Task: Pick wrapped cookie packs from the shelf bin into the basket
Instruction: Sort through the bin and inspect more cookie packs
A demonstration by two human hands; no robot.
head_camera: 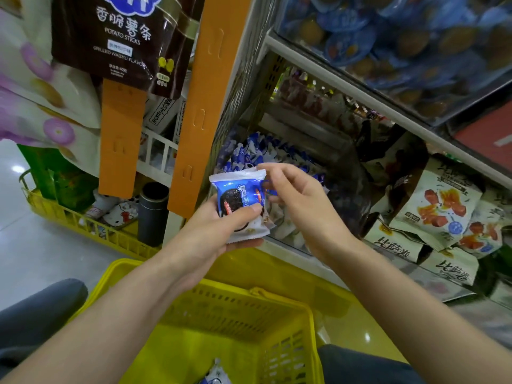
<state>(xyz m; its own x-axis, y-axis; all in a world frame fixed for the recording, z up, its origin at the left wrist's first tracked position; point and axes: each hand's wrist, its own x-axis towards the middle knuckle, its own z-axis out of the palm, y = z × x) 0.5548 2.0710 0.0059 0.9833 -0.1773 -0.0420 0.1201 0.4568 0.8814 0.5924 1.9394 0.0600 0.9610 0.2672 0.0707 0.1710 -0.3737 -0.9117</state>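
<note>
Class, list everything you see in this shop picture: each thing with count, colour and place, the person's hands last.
held cookie pack: one, blue and white, between both hands
binned cookie packs: many, blue and white, shelf bin behind hands
basket: one, yellow, below the hands
pack in basket: one, blue and white, basket floor
potato sticks bag: one, brown, hanging top left
hanging strips: two, orange, left of the shelf
snack bags: several, white and orange, right shelf
left hand: one, grips the held pack from below
right hand: one, pinches its top corner
</note>
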